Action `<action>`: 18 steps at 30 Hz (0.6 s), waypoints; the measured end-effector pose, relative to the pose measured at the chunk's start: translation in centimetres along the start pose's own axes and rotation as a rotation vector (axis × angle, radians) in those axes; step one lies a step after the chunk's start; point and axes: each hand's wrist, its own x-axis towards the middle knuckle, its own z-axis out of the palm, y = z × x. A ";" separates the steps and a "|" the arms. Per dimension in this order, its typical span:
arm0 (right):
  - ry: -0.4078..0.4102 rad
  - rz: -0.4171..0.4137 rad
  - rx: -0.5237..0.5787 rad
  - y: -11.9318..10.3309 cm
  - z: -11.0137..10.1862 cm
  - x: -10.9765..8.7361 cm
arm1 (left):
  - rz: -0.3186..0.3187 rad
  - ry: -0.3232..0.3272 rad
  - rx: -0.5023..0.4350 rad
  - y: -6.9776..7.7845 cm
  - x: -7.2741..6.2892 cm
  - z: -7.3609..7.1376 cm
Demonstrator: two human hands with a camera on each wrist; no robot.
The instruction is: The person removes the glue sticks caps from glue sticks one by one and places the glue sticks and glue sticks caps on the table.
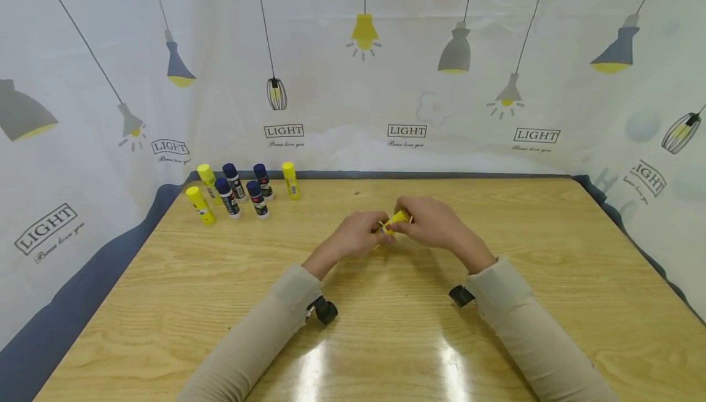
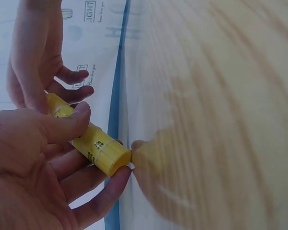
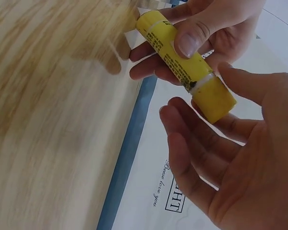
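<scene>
A yellow glue stick (image 1: 396, 220) is held between both hands above the middle of the wooden table. My left hand (image 1: 357, 235) grips its body, the thumb pressed along the printed label and the fingers beneath, as the left wrist view shows. At the other end, my right hand (image 1: 436, 221) pinches the yellow cap (image 3: 214, 100) between thumb and index finger, its other fingers loosely bent away. A pale band shows between the cap and the body in the right wrist view. The stick lies tilted, with its base end low near the tabletop.
At the table's back left stand several upright glue sticks: yellow ones, such as a yellow glue stick (image 1: 200, 206), and dark blue ones, such as a blue glue stick (image 1: 257, 200). Behind the wooden table (image 1: 408, 341) hangs a white curtain (image 1: 331, 83) printed with lamps.
</scene>
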 end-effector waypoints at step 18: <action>-0.096 -0.012 -0.053 0.0 -0.1 -0.2 | 0.032 -0.031 0.035 0.1 0.1 0.0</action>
